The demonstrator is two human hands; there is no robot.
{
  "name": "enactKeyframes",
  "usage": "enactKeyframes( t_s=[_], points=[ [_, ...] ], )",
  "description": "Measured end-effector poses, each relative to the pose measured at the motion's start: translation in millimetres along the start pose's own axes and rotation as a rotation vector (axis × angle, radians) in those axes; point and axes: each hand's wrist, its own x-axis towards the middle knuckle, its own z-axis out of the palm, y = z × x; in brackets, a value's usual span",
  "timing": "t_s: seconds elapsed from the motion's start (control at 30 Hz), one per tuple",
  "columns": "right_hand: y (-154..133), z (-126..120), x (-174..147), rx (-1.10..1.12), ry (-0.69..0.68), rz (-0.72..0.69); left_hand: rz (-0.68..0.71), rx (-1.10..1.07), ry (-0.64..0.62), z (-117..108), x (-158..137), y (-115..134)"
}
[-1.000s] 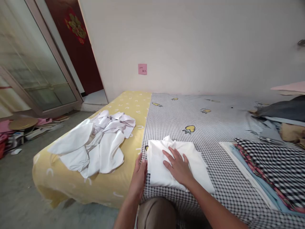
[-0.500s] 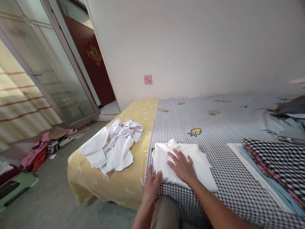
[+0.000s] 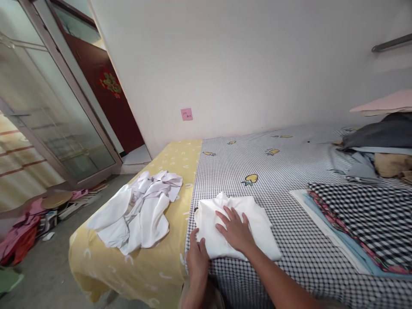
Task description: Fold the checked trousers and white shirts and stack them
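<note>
A folded white garment (image 3: pixel 257 225) lies flat on the checked bed cover, its far edge showing collar-like creases. My right hand (image 3: pixel 236 229) rests on top of it, palm down and fingers spread. At the garment's near left corner is my left hand (image 3: pixel 197 257), with thumb and fingers apart; it holds nothing that I can see. Further left, a crumpled heap of white clothes (image 3: pixel 149 214) lies on the yellow sheet (image 3: pixel 178 257).
To the right is a stack of folded cloths (image 3: pixel 363 223), topped by a black-and-white checked one. Behind it dark and brown clothes (image 3: pixel 383 133) are piled. A pink note (image 3: pixel 186 114) is on the wall. Clothes and other items (image 3: pixel 28 227) lie on the floor at left.
My view has turned to the right, so everything appears shifted left and more of the clothes at right shows. Both hands keep nearly the same places at the white garment.
</note>
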Motion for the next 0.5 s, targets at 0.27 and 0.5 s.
enactKeyframes(
  t_s=[0.27,0.5],
  points=[
    [1,-3,0,0.084,-0.003,-0.006,-0.008,0.280,0.134,-16,-3,35],
    [4,-1,1,0.127,0.026,-0.048,0.465,0.282,0.226,2,6,86]
  ],
)
